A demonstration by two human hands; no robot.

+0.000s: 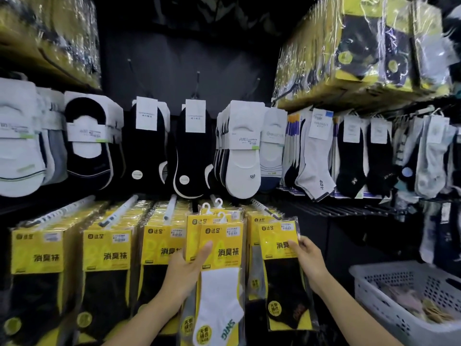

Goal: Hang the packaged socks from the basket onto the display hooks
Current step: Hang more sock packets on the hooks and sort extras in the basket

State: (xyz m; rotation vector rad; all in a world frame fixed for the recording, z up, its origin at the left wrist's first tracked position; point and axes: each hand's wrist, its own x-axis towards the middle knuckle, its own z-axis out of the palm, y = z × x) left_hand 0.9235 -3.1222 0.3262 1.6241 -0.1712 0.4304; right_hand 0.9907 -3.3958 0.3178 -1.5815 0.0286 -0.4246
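Head view.

Hazards:
- Your left hand (189,267) carries several white-sock packs (220,275) fanned together. Their white hanger loops (219,203) stand at different heights above your thumb. If you push the bundle on as one, expect one loop to miss the display hook (265,209) and that pack to drop.
- The film wrap looks slick. A loose thumb could let the front pack slide down out of the fan.
- The black-sock pack (284,273) under your right hand (309,260) hangs tilted. Whether its loop sits on the hook above your fingers cannot be told from here. Pulling on its edge could lift it off.
- The hung rows (109,248) beside your left hand are packed tight. Forcing more packs in may push the front ones off.

Hand state:
- Left hand: closed on the white-sock packs, thumb flat on the yellow front card, fingers hidden behind.
- Right hand: fingers curled, pinching the right edge of the black-sock pack near its yellow card.

Location of stock: the white-sock packs are up in your left hand, between the two hung rows. The basket (369,285) stands low, to the right of your right hand, well apart from it. Its contents are too blurred to identify.
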